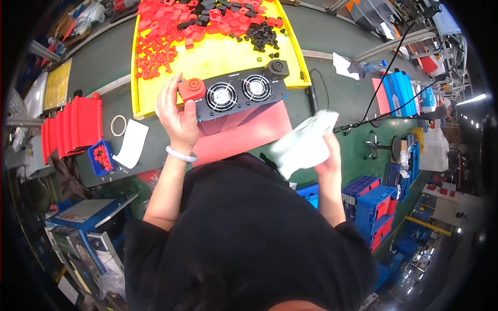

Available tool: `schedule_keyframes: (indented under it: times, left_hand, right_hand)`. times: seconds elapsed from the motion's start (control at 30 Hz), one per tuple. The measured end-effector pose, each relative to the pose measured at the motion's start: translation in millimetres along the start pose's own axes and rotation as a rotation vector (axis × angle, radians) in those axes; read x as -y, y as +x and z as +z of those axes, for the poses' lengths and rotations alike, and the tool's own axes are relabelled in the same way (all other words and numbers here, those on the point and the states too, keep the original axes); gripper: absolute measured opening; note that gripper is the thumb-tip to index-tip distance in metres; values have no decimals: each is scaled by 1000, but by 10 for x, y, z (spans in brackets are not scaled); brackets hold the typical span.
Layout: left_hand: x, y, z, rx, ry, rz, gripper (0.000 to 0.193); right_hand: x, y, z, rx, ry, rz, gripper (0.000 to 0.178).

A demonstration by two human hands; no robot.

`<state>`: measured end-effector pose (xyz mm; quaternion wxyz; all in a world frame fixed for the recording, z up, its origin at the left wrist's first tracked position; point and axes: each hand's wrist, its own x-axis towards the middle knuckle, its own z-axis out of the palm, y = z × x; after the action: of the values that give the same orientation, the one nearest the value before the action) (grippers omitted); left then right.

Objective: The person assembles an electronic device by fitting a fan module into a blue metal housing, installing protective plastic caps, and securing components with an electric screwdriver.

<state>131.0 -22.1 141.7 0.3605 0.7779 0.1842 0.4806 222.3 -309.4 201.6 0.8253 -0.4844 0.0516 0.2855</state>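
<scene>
Power unit point(239, 101) with twin fans looks heavy and rigid, best gripped by its finned sides; left hand point(176, 111) clasps its red-capped end, right hand point(327, 150) pinches a soft cloth point(303, 142).

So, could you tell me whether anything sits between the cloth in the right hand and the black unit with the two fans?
Nothing visible does. The right hand holds the white cloth just right of the black unit, with only bare red mat between.
</scene>
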Motion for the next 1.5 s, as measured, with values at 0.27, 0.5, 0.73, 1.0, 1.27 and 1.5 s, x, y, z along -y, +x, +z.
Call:
schedule_keyframes:
  times: [0.27, 0.5, 0.73, 1.0, 1.27, 1.5]
  left_hand:
    - [1, 8, 22, 20, -4, -9, 53]
    - [9, 22, -12, 10, -12, 28, 48]
    - [38, 5, -6, 38, -27, -2, 50]
    - [19, 17, -16, 27, 37, 27, 54]
    - [3, 21, -12, -3, 94, 28, 52]
    - [-2, 35, 27, -30, 146, 77, 50]
  right_hand:
    - [90, 362, 164, -63, -525, -735, 32]
    - [451, 505, 118, -63, -182, -461, 37]
    - [-5, 436, 554, -43, -448, -472, 19]
    - [-260, 492, 986, 387, -1649, -1178, 16]
    - [-215, 423, 1058, 357, -1987, -1127, 18]
    - [-34, 408, 999, 474, -1948, -1244, 18]
